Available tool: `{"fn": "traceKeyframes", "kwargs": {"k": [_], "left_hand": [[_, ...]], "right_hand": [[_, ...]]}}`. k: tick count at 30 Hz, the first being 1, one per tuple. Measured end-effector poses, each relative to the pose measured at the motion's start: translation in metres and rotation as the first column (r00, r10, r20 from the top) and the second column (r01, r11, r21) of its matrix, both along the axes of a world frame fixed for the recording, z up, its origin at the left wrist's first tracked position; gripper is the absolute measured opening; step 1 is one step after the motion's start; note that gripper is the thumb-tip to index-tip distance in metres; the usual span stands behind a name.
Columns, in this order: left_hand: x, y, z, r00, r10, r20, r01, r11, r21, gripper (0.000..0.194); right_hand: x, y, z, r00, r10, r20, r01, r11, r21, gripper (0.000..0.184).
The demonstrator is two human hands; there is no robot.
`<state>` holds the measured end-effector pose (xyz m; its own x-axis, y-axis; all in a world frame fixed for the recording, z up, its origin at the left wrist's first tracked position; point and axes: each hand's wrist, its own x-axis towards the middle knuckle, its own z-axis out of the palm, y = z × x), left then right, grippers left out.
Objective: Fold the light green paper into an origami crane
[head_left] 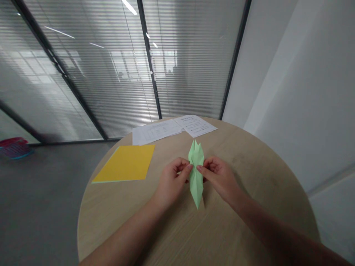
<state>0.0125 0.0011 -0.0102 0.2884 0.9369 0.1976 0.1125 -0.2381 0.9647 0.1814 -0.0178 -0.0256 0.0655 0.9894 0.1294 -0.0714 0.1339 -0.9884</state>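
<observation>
The left hand [174, 181] and the right hand [220, 177] pinch the two sides of a folded green paper [196, 181] between thumbs and fingers, above the middle of the wooden table [263, 192]. Yellow paper [126, 162] lies to the left; printed sheets [158, 132] lie at the far edge.

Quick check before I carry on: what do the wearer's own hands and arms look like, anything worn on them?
The left hand and right hand are ungloved, with no ring visible, though some fingers are partly hidden. The left forearm and right forearm are bare to the picture's edge: no sleeve, watch, bracelet or marking shows.
</observation>
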Motion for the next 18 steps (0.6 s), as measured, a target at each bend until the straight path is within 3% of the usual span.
{"fn": "traceKeyframes", "kwargs": {"k": [6,10,16,18], "left_hand": [[-0.0022,0.0014,-0.0023,0.993,0.044,-0.112,-0.03,0.992,0.121,0.019],[-0.0024,0.0011,-0.0011,0.99,0.064,-0.122,-0.048,0.991,0.128,0.017],[-0.0007,-0.0013,-0.0034,0.995,0.06,-0.074,-0.055,0.996,0.068,0.014],[0.0001,-0.0024,-0.0037,0.997,0.069,-0.041,-0.067,0.996,0.051,0.021]], "right_hand": [[0.0006,-0.0023,-0.0015,0.999,0.0,0.036,-0.001,0.999,0.034,0.035],[0.0011,-0.0006,-0.0036,0.999,0.042,-0.024,-0.043,0.999,-0.018,0.036],[-0.0034,0.0009,-0.003,0.997,-0.031,-0.076,0.026,0.997,-0.067,0.038],[-0.0044,0.0001,-0.0017,0.995,-0.037,-0.098,0.03,0.997,-0.075,0.039]]}}
